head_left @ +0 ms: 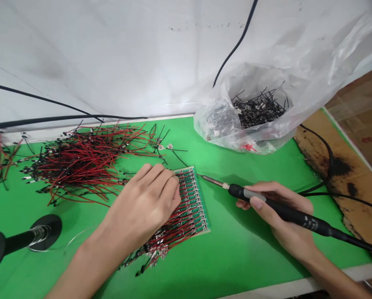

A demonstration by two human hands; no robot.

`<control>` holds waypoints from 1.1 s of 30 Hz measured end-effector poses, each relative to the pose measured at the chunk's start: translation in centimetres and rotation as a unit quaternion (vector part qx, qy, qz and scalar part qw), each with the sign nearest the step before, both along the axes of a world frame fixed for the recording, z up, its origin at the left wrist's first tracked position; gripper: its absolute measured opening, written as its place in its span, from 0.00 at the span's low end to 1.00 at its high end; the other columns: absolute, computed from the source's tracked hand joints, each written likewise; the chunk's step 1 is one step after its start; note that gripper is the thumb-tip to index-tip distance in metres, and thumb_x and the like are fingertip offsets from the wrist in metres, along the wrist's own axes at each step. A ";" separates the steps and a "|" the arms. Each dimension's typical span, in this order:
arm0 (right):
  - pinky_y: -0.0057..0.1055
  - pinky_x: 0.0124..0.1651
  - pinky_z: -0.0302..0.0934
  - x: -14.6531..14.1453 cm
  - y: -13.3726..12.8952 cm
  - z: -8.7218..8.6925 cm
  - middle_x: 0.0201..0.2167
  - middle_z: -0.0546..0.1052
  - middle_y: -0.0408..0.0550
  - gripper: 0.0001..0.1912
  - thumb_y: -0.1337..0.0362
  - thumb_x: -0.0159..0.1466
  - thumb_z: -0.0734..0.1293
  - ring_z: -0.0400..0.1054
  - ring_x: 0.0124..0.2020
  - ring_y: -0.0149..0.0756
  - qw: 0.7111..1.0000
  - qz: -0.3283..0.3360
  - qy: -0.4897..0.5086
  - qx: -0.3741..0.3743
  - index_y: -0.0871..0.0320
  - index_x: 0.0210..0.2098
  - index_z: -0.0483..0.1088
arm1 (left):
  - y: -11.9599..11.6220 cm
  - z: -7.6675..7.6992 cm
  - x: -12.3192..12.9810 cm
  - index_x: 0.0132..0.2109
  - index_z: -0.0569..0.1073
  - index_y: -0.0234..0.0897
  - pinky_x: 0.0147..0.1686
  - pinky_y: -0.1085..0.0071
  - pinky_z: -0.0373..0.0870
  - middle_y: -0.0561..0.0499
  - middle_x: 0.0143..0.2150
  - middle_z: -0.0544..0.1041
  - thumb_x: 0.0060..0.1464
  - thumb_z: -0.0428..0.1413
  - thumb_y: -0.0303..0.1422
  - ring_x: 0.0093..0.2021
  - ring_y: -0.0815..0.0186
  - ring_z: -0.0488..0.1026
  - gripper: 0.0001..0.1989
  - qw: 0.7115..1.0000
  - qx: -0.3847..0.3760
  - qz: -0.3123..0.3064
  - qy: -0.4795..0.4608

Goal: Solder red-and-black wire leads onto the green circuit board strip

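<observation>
My right hand [279, 216] is wrapped round a black soldering iron [267, 203], its metal tip pointing left at the upper right corner of a green circuit board [201, 207]. Whether the tip touches the board I cannot tell. Rows of red and black wires [176, 228] lie across the board and trail off its left side. My left hand [151, 195] rests over the board's upper left part, fingers curled closed. What the fingers pinch, if anything, is hidden beneath them.
A heap of red and black wires [83, 160] lies at the back left. Near the left edge stands a solder spool [41, 234]. A clear plastic bag [223, 128] of small black wired parts sits at the back right, beside scorched cardboard [348, 166]. Black cables run along the wall.
</observation>
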State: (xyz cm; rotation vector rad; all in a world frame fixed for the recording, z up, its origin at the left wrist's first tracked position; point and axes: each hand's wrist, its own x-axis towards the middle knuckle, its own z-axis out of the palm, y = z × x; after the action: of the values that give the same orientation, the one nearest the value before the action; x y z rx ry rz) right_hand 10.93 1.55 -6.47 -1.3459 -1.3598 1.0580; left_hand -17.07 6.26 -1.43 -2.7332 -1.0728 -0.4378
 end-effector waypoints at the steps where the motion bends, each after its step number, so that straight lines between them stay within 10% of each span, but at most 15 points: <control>1: 0.26 0.35 0.75 0.0 0.1 0.0 0.31 0.83 0.44 0.05 0.64 0.66 0.73 0.80 0.30 0.35 1.000 0.000 0.008 -0.007 0.50 0.42 0.78 | 0.0 0.0 0.0 0.35 0.74 0.30 0.37 0.59 0.67 0.48 0.33 0.75 0.64 0.54 0.24 0.35 0.60 0.72 0.08 1.000 -0.003 0.001 0.000; 33: 0.25 0.31 0.74 1.7 0.7 -0.7 0.30 0.82 0.49 0.10 0.64 0.70 0.68 0.77 0.28 0.35 0.981 0.062 0.174 -0.054 0.51 0.47 0.81 | -0.7 -2.0 -1.8 0.48 0.73 0.36 0.52 0.65 0.67 0.50 0.48 0.77 0.61 0.59 0.20 0.49 0.67 0.71 0.11 0.964 -0.171 0.056 -0.194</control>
State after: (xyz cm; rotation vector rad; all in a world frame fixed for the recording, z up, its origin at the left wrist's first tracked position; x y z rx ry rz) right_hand 12.64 2.29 -7.22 -1.0970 -1.1477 1.3966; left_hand -18.83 5.54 -3.39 -2.9308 -1.5175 -0.8703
